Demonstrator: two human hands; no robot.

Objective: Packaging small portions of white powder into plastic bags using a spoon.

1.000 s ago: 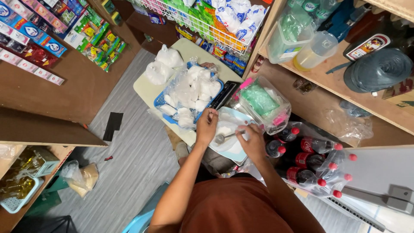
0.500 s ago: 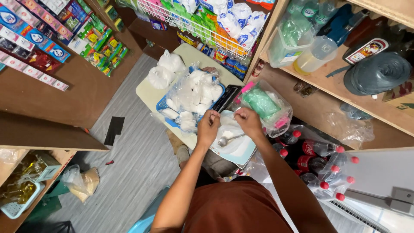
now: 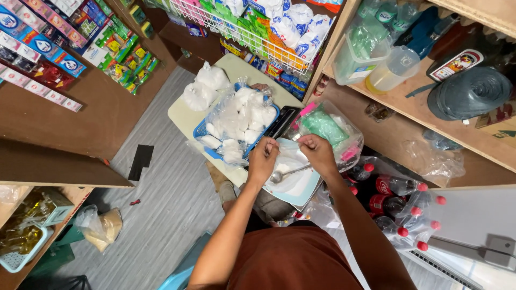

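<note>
Two hands meet over a pale tray (image 3: 301, 188) at the near edge of the table (image 3: 185, 115), just ahead of the person's brown shirt (image 3: 290, 263).

- Left hand (image 3: 262, 161): fingers curled shut, pinching what looks like the mouth of a small clear bag (image 3: 287, 158); the bag itself is hard to make out against the white powder.
- Right hand (image 3: 318, 153): also closed, fingers pinched on the same bag from the 3 o'clock side. Both grips are tight; the two hands sit near each other, not touching.
- Metal spoon (image 3: 285, 174): lies on the tray below the hands, bowl toward 9 o'clock, held by neither hand.
- Step in hand, as I judge it: closing or tying off a filled bag, scooping paused. Next move likely calls for a firm twist or knot with the bag kept upright, so nothing spills onto the tray.

Farther out:
- Blue basket (image 3: 207, 131) at 11 o'clock, heaped with filled white bags (image 3: 242, 115).
- Bag of green stuff (image 3: 325, 126) at 1 o'clock.
- Red-capped soda bottles (image 3: 392, 201) at 4 o'clock.
- Wire rack (image 3: 215, 24) at 12 o'clock, far end.
</note>
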